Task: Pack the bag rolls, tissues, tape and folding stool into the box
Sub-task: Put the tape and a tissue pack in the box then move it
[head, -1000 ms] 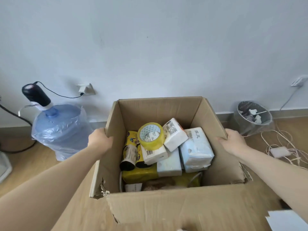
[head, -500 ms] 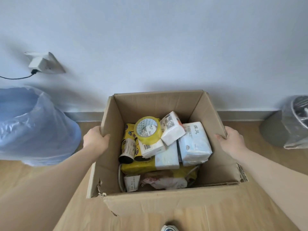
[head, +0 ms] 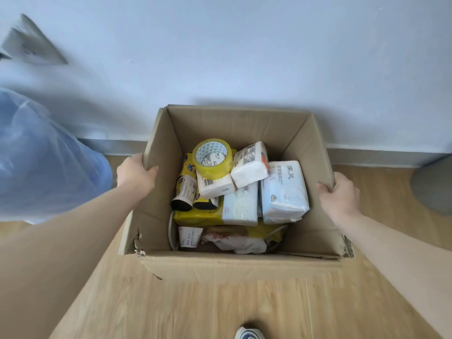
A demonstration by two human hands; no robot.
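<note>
An open cardboard box point(head: 230, 123) stands on the wooden floor against the wall. My left hand point(head: 134, 173) grips its left wall and my right hand point(head: 338, 194) grips its right wall. Inside, a yellow tape roll point(head: 212, 161) lies on top of white tissue packs point(head: 249, 165). A larger pale blue tissue pack point(head: 283, 189) leans at the right. Two black bag rolls point(head: 184, 193) lie at the left on a yellow package point(head: 195, 214). I cannot make out a folding stool.
A blue water jug in clear plastic point(head: 46, 162) stands left of the box. A grey bin point(head: 434, 184) shows at the right edge. A wall socket point(head: 31, 42) is at upper left. A shoe tip point(head: 248, 332) is on the floor below the box.
The box has slid nearer to the wall with both hands holding its side walls. The view has shifted down and right, so the jug and bin sit at the frame edges.
</note>
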